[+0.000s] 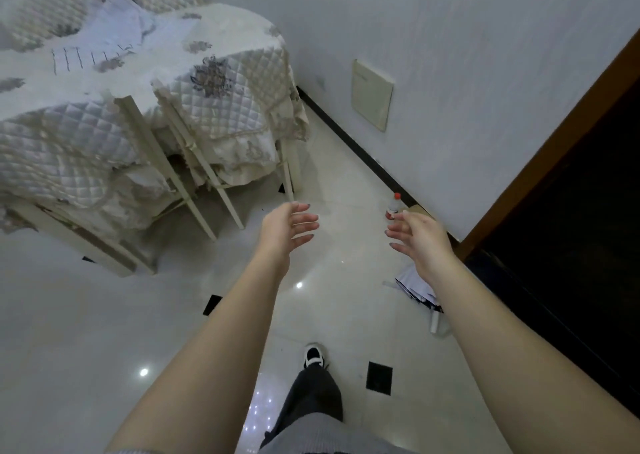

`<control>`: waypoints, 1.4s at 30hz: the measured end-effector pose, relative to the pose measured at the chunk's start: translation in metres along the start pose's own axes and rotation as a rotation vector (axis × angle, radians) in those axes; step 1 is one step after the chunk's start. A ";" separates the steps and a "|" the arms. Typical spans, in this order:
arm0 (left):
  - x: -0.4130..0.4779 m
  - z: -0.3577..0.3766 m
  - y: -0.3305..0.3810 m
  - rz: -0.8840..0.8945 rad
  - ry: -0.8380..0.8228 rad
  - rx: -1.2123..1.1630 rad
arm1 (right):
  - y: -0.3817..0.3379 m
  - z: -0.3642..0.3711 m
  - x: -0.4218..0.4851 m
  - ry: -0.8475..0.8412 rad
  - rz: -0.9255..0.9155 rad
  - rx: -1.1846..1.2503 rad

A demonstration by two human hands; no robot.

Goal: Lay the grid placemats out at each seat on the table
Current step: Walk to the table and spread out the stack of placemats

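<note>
Arms: bare forearms (221, 349) reach fwd from 6 o'clock; one shoe (314, 355) fwd on the floor (86, 332).
Hands: left hand (291, 226) & right hand (419, 235) both empty, fingers loosely spread, palms facing each other.
Placemat (90, 51): pale sheet w/ dark grid lines on tabletop (38, 17), at 10 o'clock from hands, well apart; blurred, prob. already laid.
Axis: seems 9–3, not sure.
Nearer: left hand.
Between: cloth-covered chairs (221, 83) at near edge.
Floor bundle (415, 285): white sheets w/ dark lines, under right forearm; maybe spare mats, can't tell.
</note>
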State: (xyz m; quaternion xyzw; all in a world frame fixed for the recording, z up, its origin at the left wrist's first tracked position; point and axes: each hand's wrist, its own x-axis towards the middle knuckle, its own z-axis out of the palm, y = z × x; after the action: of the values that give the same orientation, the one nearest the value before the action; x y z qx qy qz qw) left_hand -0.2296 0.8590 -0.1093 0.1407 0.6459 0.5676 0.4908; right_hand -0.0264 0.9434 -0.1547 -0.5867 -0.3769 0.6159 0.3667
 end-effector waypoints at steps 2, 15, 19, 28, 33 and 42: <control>0.036 0.003 0.018 0.007 -0.008 -0.005 | -0.015 0.022 0.031 -0.004 -0.001 0.003; 0.218 0.040 0.115 -0.035 -0.074 -0.022 | -0.109 0.099 0.186 0.078 -0.021 0.048; 0.266 0.065 0.129 -0.045 -0.095 -0.002 | -0.130 0.103 0.232 0.108 -0.015 0.035; 0.399 0.154 0.188 -0.030 -0.063 -0.027 | -0.200 0.115 0.380 0.048 -0.037 0.021; 0.456 0.202 0.235 -0.010 -0.041 -0.067 | -0.254 0.124 0.454 0.004 -0.052 -0.009; 0.549 0.232 0.265 0.001 0.012 -0.096 | -0.292 0.157 0.560 -0.049 -0.010 -0.047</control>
State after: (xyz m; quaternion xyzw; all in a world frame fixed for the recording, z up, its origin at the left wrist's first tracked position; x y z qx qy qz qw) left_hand -0.4078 1.4862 -0.1099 0.1137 0.6207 0.5991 0.4929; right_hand -0.2041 1.5690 -0.1392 -0.5781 -0.4028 0.6192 0.3466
